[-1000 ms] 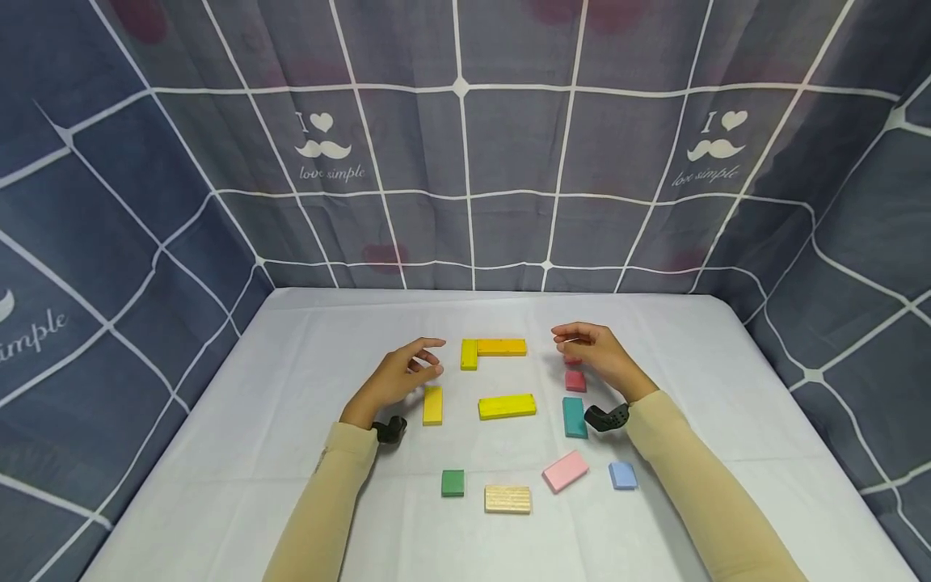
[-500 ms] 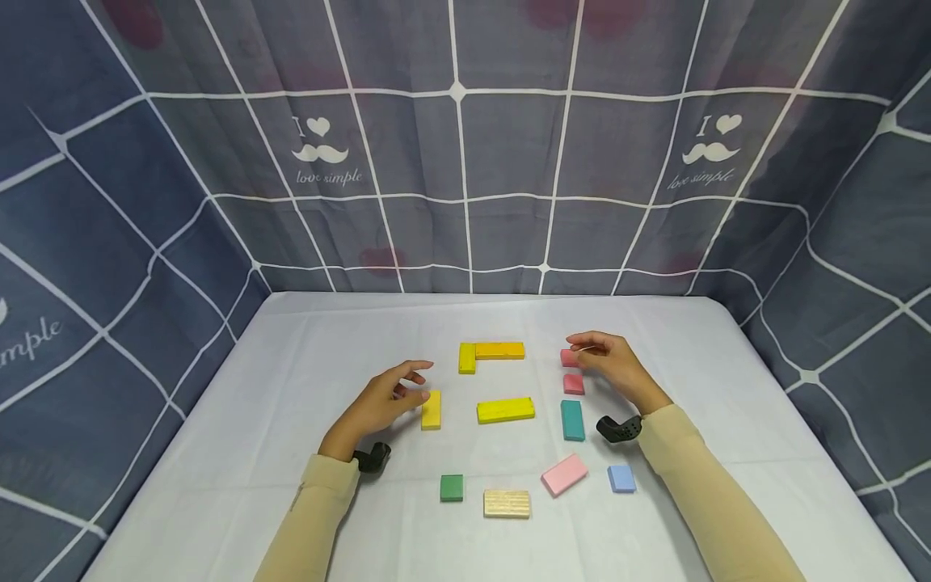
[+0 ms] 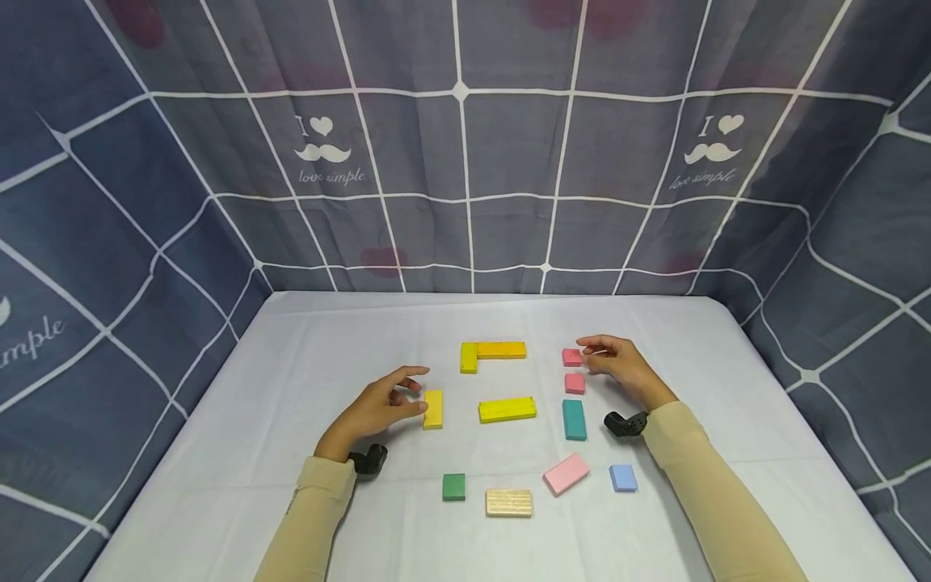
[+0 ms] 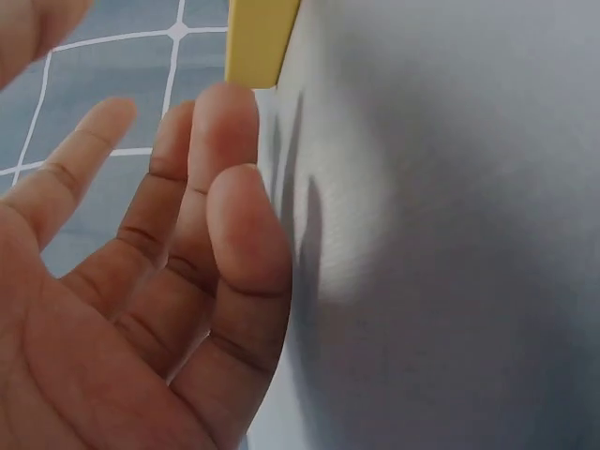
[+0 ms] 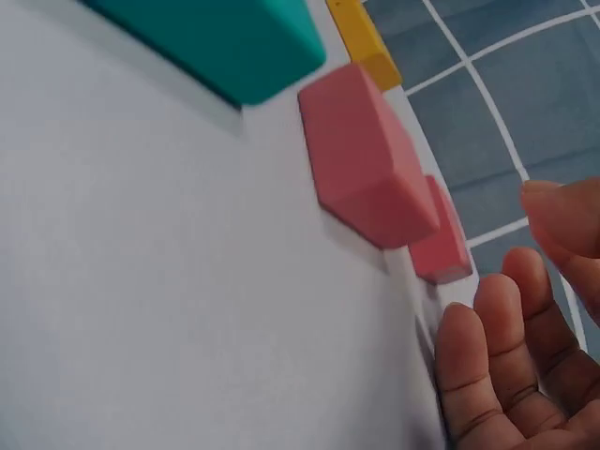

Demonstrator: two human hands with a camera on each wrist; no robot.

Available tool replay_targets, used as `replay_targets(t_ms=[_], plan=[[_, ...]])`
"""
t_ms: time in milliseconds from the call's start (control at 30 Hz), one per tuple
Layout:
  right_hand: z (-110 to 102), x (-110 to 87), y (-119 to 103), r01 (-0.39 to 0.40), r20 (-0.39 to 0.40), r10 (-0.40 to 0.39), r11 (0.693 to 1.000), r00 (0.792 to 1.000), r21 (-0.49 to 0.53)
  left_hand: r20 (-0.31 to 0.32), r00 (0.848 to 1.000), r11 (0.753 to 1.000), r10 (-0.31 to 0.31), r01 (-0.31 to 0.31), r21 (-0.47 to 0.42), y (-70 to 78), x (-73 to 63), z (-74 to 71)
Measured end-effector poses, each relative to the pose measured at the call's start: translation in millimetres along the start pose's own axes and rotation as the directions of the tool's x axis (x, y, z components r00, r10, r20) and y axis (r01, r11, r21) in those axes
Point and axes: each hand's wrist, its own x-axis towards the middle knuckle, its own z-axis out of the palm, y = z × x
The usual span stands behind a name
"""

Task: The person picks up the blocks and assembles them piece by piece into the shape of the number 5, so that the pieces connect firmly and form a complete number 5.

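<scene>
My left hand (image 3: 373, 411), fingers loosely bent and apart, is at the left side of a short yellow block (image 3: 433, 410). Its thumb tip overlaps the block's edge in the head view; whether it touches, I cannot tell. In the left wrist view the same yellow block (image 4: 261, 42) shows just past the fingertips. Over on the right, my right hand (image 3: 618, 365) hovers beside the farther red block (image 3: 571, 357), thumb and fingers apart, holding nothing. A second red block (image 3: 575, 383) lies nearer, followed by a teal block (image 3: 574, 420). The right wrist view shows both red blocks standing clear of the fingers.
At the back, an upright yellow block (image 3: 469, 358) meets an orange-yellow block (image 3: 501, 350) in an L. A long yellow block (image 3: 507, 410) lies mid-table. Nearer are green (image 3: 454, 487), wooden-striped (image 3: 509, 503), pink (image 3: 566, 474) and blue (image 3: 623, 478) blocks. Patterned curtains (image 3: 509, 145) enclose the white table.
My left hand has drawn back and left, down to the short yellow block. My right hand has moved right, off the farther red block, which is now uncovered.
</scene>
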Motion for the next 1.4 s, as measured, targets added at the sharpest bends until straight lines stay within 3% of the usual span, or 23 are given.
replay_targets(t_ms=[400, 733, 1033, 1400], plan=[[-4, 4.3, 7, -0.101, 0.061, 0.106, 0.991, 0.992, -0.084, 0.053, 0.998, 0.999, -0.039, 0.04, -0.02, -1.5, -0.1, 3.5], [-1, 8.3, 10, -0.081, 0.032, 0.084, 0.991, 0.996, -0.11, 0.065, 0.997, 0.999, -0.033, 0.033, 0.006, -7.4, 1.1, 4.1], [4, 9.4, 7, -0.115, -0.017, 0.113, 0.98, 0.993, -0.16, 0.068, 0.997, 0.999, -0.025, 0.023, 0.022, -7.5, 0.5, 2.9], [5, 11.9, 0, -0.087, -0.008, 0.088, 0.971, 0.996, -0.222, 0.057, 0.998, 0.999, -0.025, 0.023, 0.035, -7.3, 0.5, 3.3]])
